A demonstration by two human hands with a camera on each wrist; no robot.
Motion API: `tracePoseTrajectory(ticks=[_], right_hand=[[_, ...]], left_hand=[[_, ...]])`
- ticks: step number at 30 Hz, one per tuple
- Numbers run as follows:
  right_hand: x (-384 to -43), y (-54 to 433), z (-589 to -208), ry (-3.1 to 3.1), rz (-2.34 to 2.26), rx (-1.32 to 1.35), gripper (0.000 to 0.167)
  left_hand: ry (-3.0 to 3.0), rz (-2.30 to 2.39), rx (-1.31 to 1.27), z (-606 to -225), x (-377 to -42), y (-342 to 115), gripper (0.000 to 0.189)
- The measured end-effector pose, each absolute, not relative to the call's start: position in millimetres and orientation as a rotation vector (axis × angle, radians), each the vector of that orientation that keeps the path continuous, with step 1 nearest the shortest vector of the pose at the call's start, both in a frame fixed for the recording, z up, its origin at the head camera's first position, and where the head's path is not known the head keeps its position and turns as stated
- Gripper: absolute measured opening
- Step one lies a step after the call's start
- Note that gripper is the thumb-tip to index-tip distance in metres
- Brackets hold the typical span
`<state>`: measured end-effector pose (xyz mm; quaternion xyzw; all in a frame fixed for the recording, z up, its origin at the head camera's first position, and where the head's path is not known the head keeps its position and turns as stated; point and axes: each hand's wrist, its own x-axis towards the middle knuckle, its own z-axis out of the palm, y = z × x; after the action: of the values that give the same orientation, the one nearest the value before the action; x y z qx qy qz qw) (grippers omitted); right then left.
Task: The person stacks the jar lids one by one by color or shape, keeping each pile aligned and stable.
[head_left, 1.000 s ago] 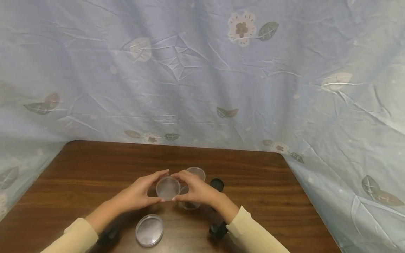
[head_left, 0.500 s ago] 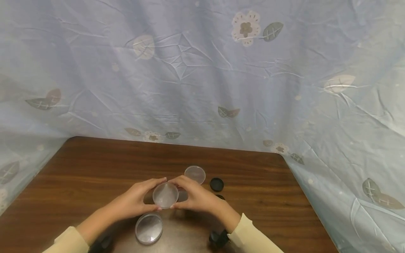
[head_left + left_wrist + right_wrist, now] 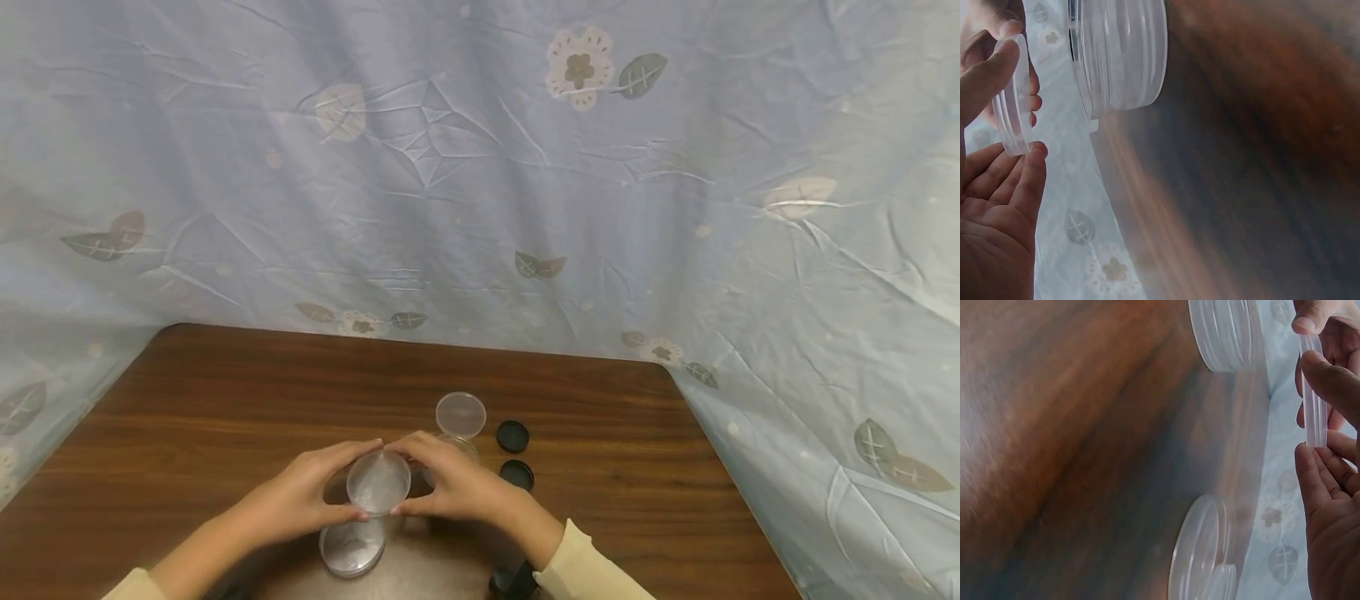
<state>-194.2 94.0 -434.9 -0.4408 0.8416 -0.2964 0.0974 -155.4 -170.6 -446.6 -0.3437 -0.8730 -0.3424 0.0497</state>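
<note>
Both hands hold one clear, shallow petri dish (image 3: 378, 483) by its edge, raised above the table in the head view. My left hand (image 3: 300, 492) pinches its left side between thumb and fingers, and my right hand (image 3: 450, 479) grips the right side the same way. Seen edge-on in the left wrist view, the dish (image 3: 1015, 100) shows a thin ribbed wall. Just below and nearer stands a clear round dish stack (image 3: 349, 552), partly covered by the held dish. Its layered rims (image 3: 1125, 56) show in the left wrist view. Whether the held dish touches the stack cannot be told.
A clear round dish (image 3: 461, 412) lies farther back, with another clear dish (image 3: 463, 445) half hidden behind my right hand. Two black round lids (image 3: 513, 436) sit to the right. Patterned cloth (image 3: 480, 167) hangs behind the wooden table (image 3: 262, 375).
Both hands have brought the held dish nearer and to the left, from beside the back dishes to over the edge of the front stack. The black lids have come into fuller view.
</note>
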Motion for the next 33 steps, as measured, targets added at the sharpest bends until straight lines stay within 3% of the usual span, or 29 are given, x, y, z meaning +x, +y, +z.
tracePoseTrajectory(ticks=[33], right_hand=[[-169, 78, -458, 2.423, -0.837, -1.406, 0.072]], left_hand=[[-2.642, -1.029, -1.005, -476, -118, -186, 0.081]])
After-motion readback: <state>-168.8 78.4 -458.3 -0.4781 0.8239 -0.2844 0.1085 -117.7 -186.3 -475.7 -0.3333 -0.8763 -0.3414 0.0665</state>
